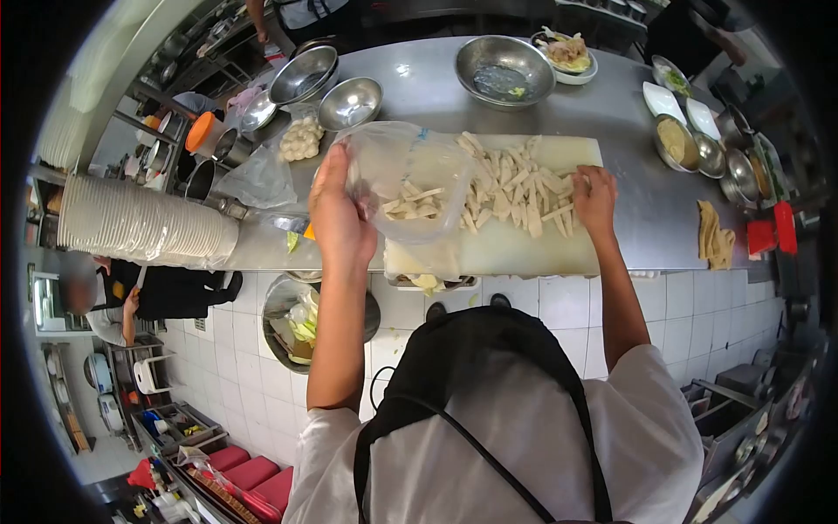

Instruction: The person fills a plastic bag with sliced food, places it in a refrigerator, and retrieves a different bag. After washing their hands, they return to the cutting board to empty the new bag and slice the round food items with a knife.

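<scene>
My left hand (339,214) grips the rim of a clear plastic bag (406,157), which lies open on its side over the left part of a pale cutting board (567,249). Some cut strips lie inside the bag. A loose heap of pale strips (519,188) covers the middle of the board, right beside the bag's far edge. At the heap's right side is my right hand (594,196), its fingers curled down at the strips; whether they hold a strip is hard to tell.
Metal bowls (504,72) stand along the counter's back. Left are a stack of plates (144,220) and a bag of round pale pieces (300,140). A folded cloth (716,236) lies right. A bin (297,327) stands below. Other people are at the far side and lower left.
</scene>
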{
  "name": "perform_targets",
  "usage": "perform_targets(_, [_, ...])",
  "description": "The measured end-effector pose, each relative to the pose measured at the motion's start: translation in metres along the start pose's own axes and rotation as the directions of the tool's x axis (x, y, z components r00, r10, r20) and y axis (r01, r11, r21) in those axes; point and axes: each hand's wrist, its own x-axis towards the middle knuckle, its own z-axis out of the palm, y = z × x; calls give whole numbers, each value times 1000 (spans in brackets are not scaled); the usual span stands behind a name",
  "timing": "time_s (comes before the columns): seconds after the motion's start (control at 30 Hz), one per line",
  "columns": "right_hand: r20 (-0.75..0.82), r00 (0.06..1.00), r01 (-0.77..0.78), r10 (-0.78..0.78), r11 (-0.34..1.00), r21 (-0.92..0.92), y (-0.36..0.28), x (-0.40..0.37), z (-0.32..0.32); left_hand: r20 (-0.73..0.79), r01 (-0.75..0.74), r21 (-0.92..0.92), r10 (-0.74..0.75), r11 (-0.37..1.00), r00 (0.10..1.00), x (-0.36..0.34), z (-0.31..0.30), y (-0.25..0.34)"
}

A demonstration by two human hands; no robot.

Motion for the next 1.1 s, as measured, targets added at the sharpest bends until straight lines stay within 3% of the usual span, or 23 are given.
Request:
perform_targets(0.1, [-62, 991, 102, -117, 972, -212, 1, -16, -2, 11, 17, -2, -17, 1000, 1000, 2, 1, 0])
perform_targets(0.2, [24, 997, 79, -76, 976, -205, -12, -22, 5, 48, 21, -4, -21, 1000, 999, 5, 0, 0])
perform_targets(0.3, [48, 989, 144, -137, 966, -214, -27, -19, 12, 47, 29, -23, -28, 999, 999, 6, 1, 0])
perform_targets(0.4, [35, 973, 232, -230, 966, -114, -20, -15, 30, 48, 22, -27, -21, 999, 999, 10, 3, -2])
perform_targets(0.6, [27, 972, 235, -234, 971, -47, -18, -1, 50, 7, 14, -16, -14, 1000, 1000, 7, 1, -4])
perform_targets(0.7, [92, 979, 186, -184, 982, -17, -24, 6, 40, 3, 10, -15, -10, 1000, 1000, 6, -3, -6])
perform_targets(0.93, [81, 987, 137, -140, 990, 44, -6, 35, 39, -1, 25, -35, -25, 999, 1000, -1, -12, -4])
perform_targets(1.03, [173, 972, -211, 156, 906, 366, -3, 45, 31, -44, 31, -38, -33, 999, 998, 0, -13, -10])
perform_targets(1.1, [131, 971, -237, 199, 862, 448, 2, 54, 28, -23, 55, 21, -54, 998, 998, -1, -14, -13])
